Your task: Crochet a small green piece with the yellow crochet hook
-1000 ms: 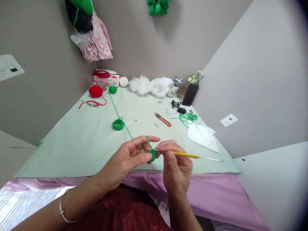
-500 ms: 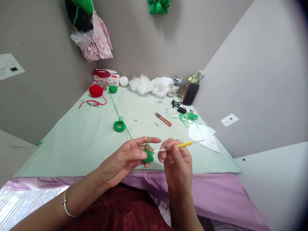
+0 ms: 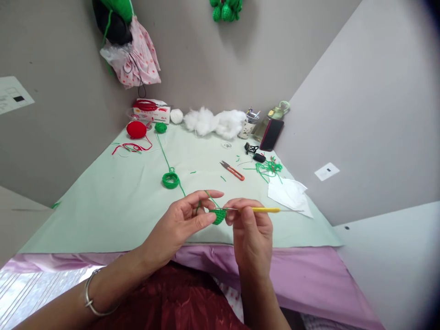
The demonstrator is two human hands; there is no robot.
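Between thumb and fingers, my left hand [image 3: 182,222] pinches a small green crochet piece [image 3: 217,217]. Green yarn [image 3: 213,200] runs over its raised index finger down to the piece. My right hand [image 3: 252,229] is closed on a crochet hook [image 3: 266,210] with a yellow handle, held nearly level. The metal end of the hook lies at the top edge of the piece; whether its tip is through a stitch I cannot make out. A loose green yarn coil [image 3: 170,180] rests on the table beyond my left hand, its strand leading towards that hand.
Thread snips [image 3: 233,170] lie mid-table. Along the back are a red yarn ball [image 3: 136,129], a green yarn ball [image 3: 160,128], white stuffing [image 3: 215,123], a pen cup [image 3: 249,126] and a phone [image 3: 271,135]. Green yarn scraps [image 3: 270,167] and white sheets [image 3: 288,195] lie at right.
The hook has swung level and its metal end has come over the piece's top edge. My hands are closer together, and the green piece has turned and risen slightly.
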